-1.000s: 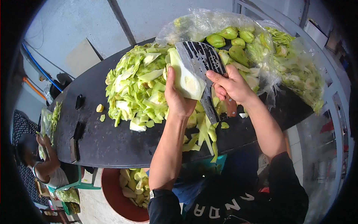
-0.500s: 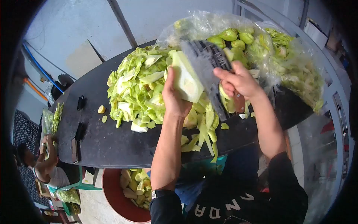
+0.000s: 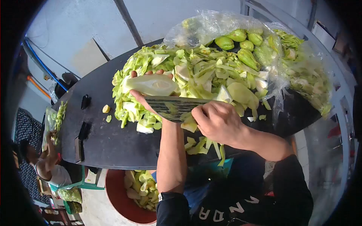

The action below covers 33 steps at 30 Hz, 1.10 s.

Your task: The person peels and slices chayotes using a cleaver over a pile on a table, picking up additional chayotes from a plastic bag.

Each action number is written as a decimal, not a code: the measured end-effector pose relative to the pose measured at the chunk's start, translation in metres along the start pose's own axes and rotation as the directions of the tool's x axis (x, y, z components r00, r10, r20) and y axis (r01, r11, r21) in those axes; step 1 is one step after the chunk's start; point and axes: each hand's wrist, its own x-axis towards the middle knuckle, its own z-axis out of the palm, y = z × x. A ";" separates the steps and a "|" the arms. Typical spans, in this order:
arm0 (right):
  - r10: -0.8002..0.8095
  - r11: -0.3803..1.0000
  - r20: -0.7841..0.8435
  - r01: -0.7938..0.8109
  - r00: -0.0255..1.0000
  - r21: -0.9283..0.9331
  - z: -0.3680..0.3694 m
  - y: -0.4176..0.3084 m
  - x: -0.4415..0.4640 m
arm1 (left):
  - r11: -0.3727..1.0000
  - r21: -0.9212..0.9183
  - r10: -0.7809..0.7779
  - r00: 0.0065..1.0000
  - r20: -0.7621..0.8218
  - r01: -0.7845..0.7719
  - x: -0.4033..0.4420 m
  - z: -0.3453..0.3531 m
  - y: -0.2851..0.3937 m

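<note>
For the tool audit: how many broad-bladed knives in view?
1: the broad-bladed knife, in the right hand. Others could be hidden under the peelings.

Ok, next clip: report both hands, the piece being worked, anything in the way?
Left hand holding pale cut piece. Right hand gripping broad knife. Knife hides part of left hand; heaped slices crowd the background.

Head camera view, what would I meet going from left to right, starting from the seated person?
Seated person, small yellowish piece on the dark table, pale cut piece, knife, right hand, cut green pieces in clear plastic.
</note>
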 end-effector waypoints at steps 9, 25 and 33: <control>0.004 1.000 0.004 -0.004 1.000 0.021 0.003 0.000 0.000 | 1.000 0.020 0.011 1.000 0.014 -0.011 -0.004 0.005 0.002; 0.078 0.996 -0.044 -0.076 0.996 0.041 0.007 0.006 0.018 | 0.984 -0.100 -0.134 0.981 0.140 0.148 -0.022 0.009 -0.017; 0.073 0.993 -0.020 -0.071 0.997 0.092 0.005 0.011 0.019 | 0.978 -0.109 -0.157 0.971 0.179 0.178 -0.018 0.006 -0.017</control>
